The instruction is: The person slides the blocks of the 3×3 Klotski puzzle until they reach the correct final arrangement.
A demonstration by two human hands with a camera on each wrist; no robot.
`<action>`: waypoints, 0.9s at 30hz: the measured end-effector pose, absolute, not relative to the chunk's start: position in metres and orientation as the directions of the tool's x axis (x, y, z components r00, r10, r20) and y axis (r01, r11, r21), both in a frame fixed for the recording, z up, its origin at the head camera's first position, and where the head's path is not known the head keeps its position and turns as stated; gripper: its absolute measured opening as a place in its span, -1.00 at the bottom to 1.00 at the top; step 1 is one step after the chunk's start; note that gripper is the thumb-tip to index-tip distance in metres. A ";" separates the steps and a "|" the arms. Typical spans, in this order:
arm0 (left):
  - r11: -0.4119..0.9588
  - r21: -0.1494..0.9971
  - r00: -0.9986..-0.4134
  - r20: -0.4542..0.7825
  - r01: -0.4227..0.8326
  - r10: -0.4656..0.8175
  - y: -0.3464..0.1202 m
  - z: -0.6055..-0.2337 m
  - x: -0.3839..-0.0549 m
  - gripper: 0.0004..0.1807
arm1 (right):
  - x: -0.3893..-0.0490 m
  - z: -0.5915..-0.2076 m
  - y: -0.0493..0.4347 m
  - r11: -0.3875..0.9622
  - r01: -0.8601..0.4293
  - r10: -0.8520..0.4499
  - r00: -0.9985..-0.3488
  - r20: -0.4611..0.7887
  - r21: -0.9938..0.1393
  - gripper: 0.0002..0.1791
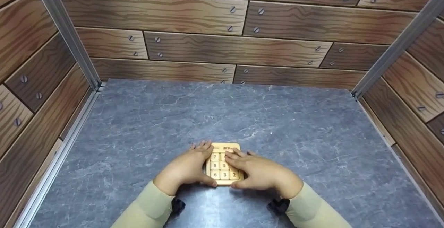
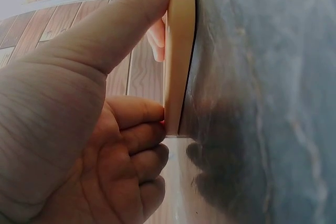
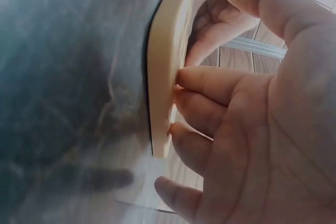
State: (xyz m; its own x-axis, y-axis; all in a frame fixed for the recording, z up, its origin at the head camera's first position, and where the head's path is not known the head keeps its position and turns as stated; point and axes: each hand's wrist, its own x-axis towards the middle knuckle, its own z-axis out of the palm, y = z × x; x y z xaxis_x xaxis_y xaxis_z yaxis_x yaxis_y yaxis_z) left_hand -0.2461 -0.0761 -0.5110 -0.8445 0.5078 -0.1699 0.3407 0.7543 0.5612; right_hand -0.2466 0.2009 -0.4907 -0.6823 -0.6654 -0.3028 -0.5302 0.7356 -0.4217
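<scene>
— What does the head view show?
— My left hand (image 1: 189,165) and right hand (image 1: 260,172) hold the pale-yellow, round-cornered, wooden-looking number puzzle (image 1: 222,167) on the blue-grey marbled worktop (image 1: 166,117), close in front of me. I'd judge this the tile-sliding step; the next move calls for a light fingertip push with the frame steadied. Cream square tiles (image 1: 215,165) read 7, 8, 5, 6, 3, 2; my right fingers cover others.
— And from the left wrist?
— My thumb sits on the near edge and my forefinger touches farther along, so that hand spans the puzzle's side. Its wall looks smooth and plain.
— The right wrist?
— My bent fingertips touch the puzzle's upper edge, thumb towards its near corner. No numbers are readable from here.
</scene>
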 end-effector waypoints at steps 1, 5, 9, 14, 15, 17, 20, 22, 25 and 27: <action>0.754 0.561 -0.844 -0.169 0.343 0.509 -0.076 -0.511 -0.246 0.45 | -0.247 -0.489 0.202 0.739 -0.525 -0.662 -0.684 -0.306 -0.422 0.03; 0.754 0.558 -0.843 -0.168 0.346 0.511 -0.076 -0.511 -0.246 0.46 | -0.246 -0.484 0.209 0.756 -0.501 -0.641 -0.694 -0.327 -0.421 0.03; 0.755 0.557 -0.843 -0.169 0.345 0.510 -0.075 -0.509 -0.247 0.46 | -0.245 -0.477 0.213 0.781 -0.472 -0.612 -0.710 -0.348 -0.409 0.01; 0.752 0.567 -0.847 -0.167 0.337 0.505 -0.076 -0.506 -0.248 0.45 | -0.244 -0.468 0.212 0.800 -0.463 -0.590 -0.721 -0.362 -0.382 0.00; 0.752 0.568 -0.848 -0.167 0.335 0.504 -0.076 -0.505 -0.248 0.46 | -0.244 -0.465 0.212 0.805 -0.462 -0.584 -0.725 -0.364 -0.372 -0.01; 0.748 0.576 -0.850 -0.165 0.329 0.501 -0.076 -0.505 -0.247 0.45 | -0.242 -0.460 0.210 0.814 -0.466 -0.575 -0.734 -0.362 -0.347 -0.02; 0.746 0.583 -0.852 -0.164 0.323 0.497 -0.075 -0.506 -0.245 0.44 | -0.240 -0.456 0.204 0.825 -0.473 -0.560 -0.753 -0.346 -0.309 -0.02; 0.746 0.582 -0.853 -0.162 0.324 0.497 -0.075 -0.507 -0.244 0.43 | -0.240 -0.457 0.198 0.819 -0.490 -0.570 -0.755 -0.325 -0.299 -0.01; 0.749 0.571 -0.851 -0.157 0.336 0.502 -0.075 -0.508 -0.243 0.43 | -0.241 -0.464 0.186 0.792 -0.534 -0.607 -0.741 -0.287 -0.297 0.00; 0.747 0.568 -0.851 -0.147 0.344 0.504 -0.075 -0.507 -0.244 0.43 | -0.244 -0.471 0.179 0.760 -0.576 -0.647 -0.717 -0.259 -0.302 0.02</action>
